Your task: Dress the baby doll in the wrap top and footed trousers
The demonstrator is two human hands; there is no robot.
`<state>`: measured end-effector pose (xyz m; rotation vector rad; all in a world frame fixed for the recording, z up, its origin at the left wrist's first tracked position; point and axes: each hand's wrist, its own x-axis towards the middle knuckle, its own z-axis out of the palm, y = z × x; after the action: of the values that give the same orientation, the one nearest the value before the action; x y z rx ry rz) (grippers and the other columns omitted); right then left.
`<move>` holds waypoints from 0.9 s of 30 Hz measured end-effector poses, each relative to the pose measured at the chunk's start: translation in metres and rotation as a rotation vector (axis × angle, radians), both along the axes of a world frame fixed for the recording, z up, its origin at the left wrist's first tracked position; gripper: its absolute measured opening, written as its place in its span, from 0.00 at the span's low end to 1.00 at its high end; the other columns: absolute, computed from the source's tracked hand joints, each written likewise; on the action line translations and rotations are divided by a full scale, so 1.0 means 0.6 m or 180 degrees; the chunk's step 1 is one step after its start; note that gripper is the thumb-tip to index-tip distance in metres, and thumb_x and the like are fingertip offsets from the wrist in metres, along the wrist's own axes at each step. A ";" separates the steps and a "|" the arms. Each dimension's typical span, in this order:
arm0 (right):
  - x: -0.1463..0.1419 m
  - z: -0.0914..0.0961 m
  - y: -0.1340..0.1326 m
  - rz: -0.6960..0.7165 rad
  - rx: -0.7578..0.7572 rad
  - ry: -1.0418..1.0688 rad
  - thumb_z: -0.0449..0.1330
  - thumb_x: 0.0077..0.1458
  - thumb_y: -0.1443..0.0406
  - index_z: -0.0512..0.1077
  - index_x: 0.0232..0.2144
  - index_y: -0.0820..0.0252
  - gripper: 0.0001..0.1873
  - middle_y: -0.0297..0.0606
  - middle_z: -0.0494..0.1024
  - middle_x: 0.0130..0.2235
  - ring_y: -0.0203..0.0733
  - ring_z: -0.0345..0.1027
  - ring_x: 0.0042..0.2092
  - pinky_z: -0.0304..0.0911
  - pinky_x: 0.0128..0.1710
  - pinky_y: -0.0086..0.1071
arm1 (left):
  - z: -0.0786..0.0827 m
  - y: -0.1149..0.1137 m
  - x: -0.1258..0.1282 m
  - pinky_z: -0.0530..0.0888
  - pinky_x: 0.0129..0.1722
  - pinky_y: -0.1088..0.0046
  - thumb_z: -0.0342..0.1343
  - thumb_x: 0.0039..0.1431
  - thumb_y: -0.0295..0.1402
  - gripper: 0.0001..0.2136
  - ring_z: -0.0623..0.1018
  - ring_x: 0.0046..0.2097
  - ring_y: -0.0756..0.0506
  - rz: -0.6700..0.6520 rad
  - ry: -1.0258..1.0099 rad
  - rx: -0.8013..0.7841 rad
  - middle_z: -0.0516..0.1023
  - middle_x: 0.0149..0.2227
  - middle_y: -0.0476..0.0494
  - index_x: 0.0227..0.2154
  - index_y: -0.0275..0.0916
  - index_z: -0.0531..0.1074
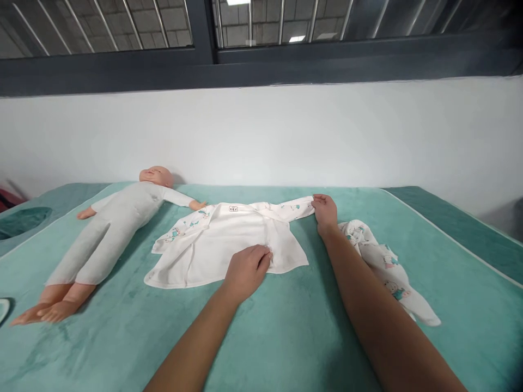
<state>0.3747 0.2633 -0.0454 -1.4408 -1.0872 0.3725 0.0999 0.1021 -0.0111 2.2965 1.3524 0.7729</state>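
A white baby shirt (pixel 241 237) lies spread open on the green cover, its inside facing up and a small label at the neck. Its printed sleeves reach out to both sides. My right hand (pixel 326 213) pinches the cuff of the right-side sleeve (pixel 297 208). Over the shirt's lower front edge rests my left hand (pixel 250 269), fingers curled together near the edge of the front panel; what they grip is partly hidden. Left of the shirt, a baby doll (pixel 126 207) with a white cloth body lies on its back, one hand close to the shirt's shoulder.
Beside my right forearm lies a crumpled white printed garment (pixel 384 264). The green plush cover (pixel 278 337) runs back to a white wall (pixel 261 136) below a dark-framed barred window (pixel 261 65). A round-edged object (pixel 4 310) shows at the left edge.
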 end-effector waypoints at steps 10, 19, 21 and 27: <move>-0.015 0.013 -0.028 0.0057 0.0079 -0.0530 0.51 0.42 0.71 0.70 0.41 0.61 0.21 0.46 0.70 0.55 0.51 0.63 0.55 0.55 0.57 0.51 | -0.003 0.001 -0.001 0.67 0.35 0.73 0.43 0.67 0.36 0.13 0.75 0.35 0.48 -0.0015 -0.0061 0.0032 0.77 0.33 0.50 0.33 0.42 0.72; -0.160 0.026 -0.077 0.1748 -0.0308 -0.2735 0.45 0.64 0.59 0.63 0.57 0.57 0.22 0.43 0.69 0.58 0.45 0.59 0.60 0.49 0.63 0.44 | -0.002 0.002 -0.001 0.67 0.37 0.73 0.44 0.66 0.35 0.12 0.75 0.36 0.48 -0.0043 -0.0135 0.0059 0.78 0.34 0.50 0.33 0.41 0.71; -0.155 0.021 -0.073 0.1711 -0.0659 -0.2675 0.45 0.64 0.55 0.61 0.58 0.58 0.25 0.45 0.66 0.60 0.47 0.57 0.62 0.48 0.63 0.46 | -0.002 0.000 0.002 0.67 0.36 0.73 0.44 0.67 0.36 0.12 0.75 0.36 0.49 -0.0060 -0.0187 0.0027 0.78 0.34 0.50 0.33 0.41 0.71; -0.091 0.037 -0.061 0.1280 -0.0968 -0.2230 0.42 0.64 0.56 0.63 0.58 0.61 0.26 0.49 0.65 0.61 0.53 0.57 0.62 0.48 0.63 0.50 | 0.002 0.011 -0.087 0.70 0.42 0.71 0.46 0.64 0.34 0.09 0.75 0.40 0.47 0.0485 -0.0319 0.0342 0.76 0.36 0.49 0.36 0.43 0.72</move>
<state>0.3201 0.2265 -0.0231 -1.6679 -1.9700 0.3289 0.0480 0.1084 -0.0099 2.2200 1.4861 1.0182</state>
